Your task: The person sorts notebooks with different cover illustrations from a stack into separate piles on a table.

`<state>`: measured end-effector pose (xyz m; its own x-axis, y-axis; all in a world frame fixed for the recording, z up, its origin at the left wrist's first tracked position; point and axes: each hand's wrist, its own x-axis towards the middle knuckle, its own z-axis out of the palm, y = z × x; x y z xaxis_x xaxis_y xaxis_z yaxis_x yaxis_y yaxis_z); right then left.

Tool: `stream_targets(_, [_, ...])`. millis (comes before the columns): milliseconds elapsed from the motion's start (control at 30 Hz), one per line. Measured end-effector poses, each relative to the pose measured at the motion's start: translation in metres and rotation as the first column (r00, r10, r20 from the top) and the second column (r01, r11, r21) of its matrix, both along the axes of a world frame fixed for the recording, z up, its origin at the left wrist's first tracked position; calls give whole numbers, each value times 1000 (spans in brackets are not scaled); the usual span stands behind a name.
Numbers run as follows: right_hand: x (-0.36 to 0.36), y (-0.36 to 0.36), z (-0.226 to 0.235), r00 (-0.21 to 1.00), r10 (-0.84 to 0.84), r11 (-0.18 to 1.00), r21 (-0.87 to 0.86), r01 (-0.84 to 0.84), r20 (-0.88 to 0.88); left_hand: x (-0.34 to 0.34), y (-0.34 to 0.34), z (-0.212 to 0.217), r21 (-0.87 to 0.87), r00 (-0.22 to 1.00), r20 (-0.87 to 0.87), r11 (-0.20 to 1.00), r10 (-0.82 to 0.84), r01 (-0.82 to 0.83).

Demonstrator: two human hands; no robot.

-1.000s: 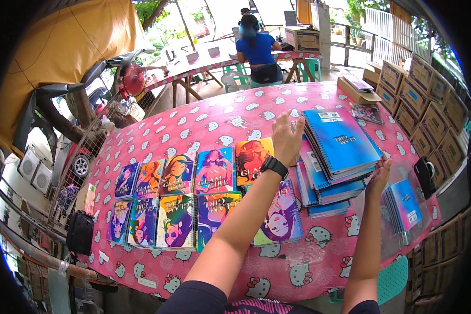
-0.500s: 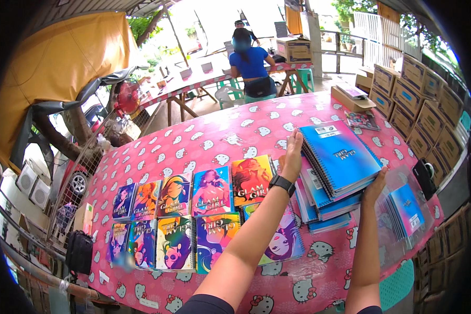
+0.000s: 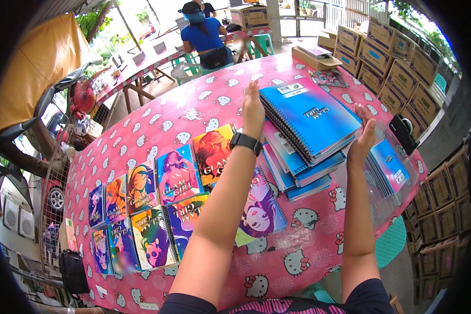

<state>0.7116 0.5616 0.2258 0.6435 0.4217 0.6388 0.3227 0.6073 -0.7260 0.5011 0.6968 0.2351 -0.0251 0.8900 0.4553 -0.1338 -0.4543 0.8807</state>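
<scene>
Head view: we frame the blue spiral notebook stack point(image 3: 309, 123) near the table's point(image 3: 183, 112) right edge, left hand point(image 3: 253, 109) and right hand point(image 3: 363, 137) flat, fingers straight together.

The stack of spiral notebooks point(image 3: 309, 118) at centre right has glossy blue card covers and wire bindings that look like metal. The tabletop point(image 3: 193, 110) wears a smooth, slightly shiny pink printed cloth, possibly vinyl. The row of illustrated notebooks point(image 3: 178, 172) at lower left gleams. Brown cartons point(image 3: 397, 78) at upper right are matt cardboard.
</scene>
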Motion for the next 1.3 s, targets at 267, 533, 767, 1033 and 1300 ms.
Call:
stream_targets(267, [-12, 16, -1, 935, -268, 944, -131, 303, 231, 6, 44, -5, -122, 998, -23, 991, -56, 53])
stream_targets(533, [1, 10, -15, 987, -162, 982, -99, 160, -10, 27, 14, 3, -185, 950, 312, 981, 3, 58])
stream_targets(767, [20, -12, -12, 987, -10, 999, -48, 3, -160, -20, 7, 13, -61, 998, 62, 998, -20, 24])
stream_targets(1033, [-55, -127, -30, 921, 318, 919, -164, -358, -226, -237, -209, -6, -347, 842, 382, 786, -380, 512])
stream_targets(1300, [-298, -207, -76, 543, 711, 421, -348, -837, -447, -307, -351, -94, -562, 838, 535, 786, 106, 259])
